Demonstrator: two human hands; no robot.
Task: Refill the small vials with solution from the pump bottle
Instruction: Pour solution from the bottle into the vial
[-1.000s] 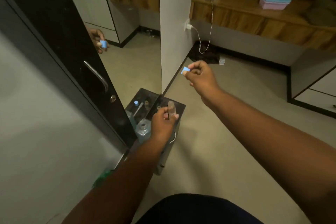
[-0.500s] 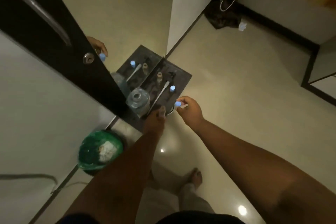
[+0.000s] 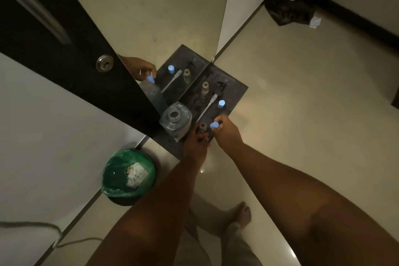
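On a small dark stand [image 3: 237, 90] against a mirror, my left hand [image 3: 195, 143] grips an open small vial [image 3: 203, 127] upright at the stand's near edge. My right hand [image 3: 226, 130] pinches a light blue cap [image 3: 214, 124] right beside the vial's mouth. A large clear bottle [image 3: 176, 119] stands open just to the left, its pump head with the long white tube [image 3: 210, 102] lying on the stand. Another uncapped vial [image 3: 205, 88] stands farther back. A blue-capped vial [image 3: 221, 104] stands to the right of the tube.
The mirror [image 3: 151, 17] behind the stand doubles the objects and my hand. A black door with a round lock [image 3: 104, 63] stands at the left. A green-lined waste bin [image 3: 128, 176] sits on the floor below the stand. My bare foot [image 3: 243, 214] rests on the glossy tiled floor.
My view has dropped from the room to the stand. My right hand came down from mid-air with the blue cap to beside the vial that my left hand lowered to the stand.
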